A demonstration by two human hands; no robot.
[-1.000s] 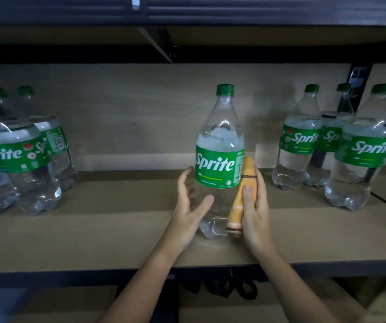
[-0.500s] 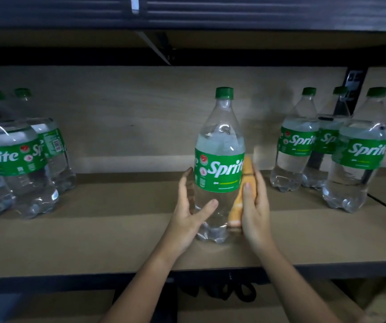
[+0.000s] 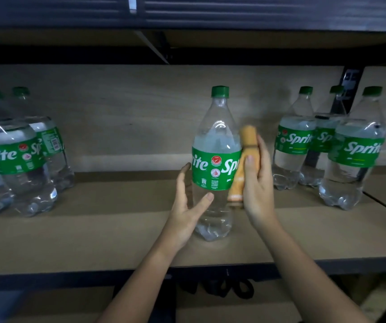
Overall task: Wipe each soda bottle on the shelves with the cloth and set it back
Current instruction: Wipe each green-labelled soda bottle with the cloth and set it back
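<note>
Two bare forearms reach over the shelf's front edge to a Sprite bottle standing upright mid-shelf. The left hand cups its lower left side, fingers spread and curved, thumb on the clear wall. The right hand clamps a rolled orange cloth against the bottle's right side at label height. With so loose a left grip, a hard sideways wipe could tip or skid the bottle. Beyond, bottles on the left and bottles on the right stand well apart from it
</note>
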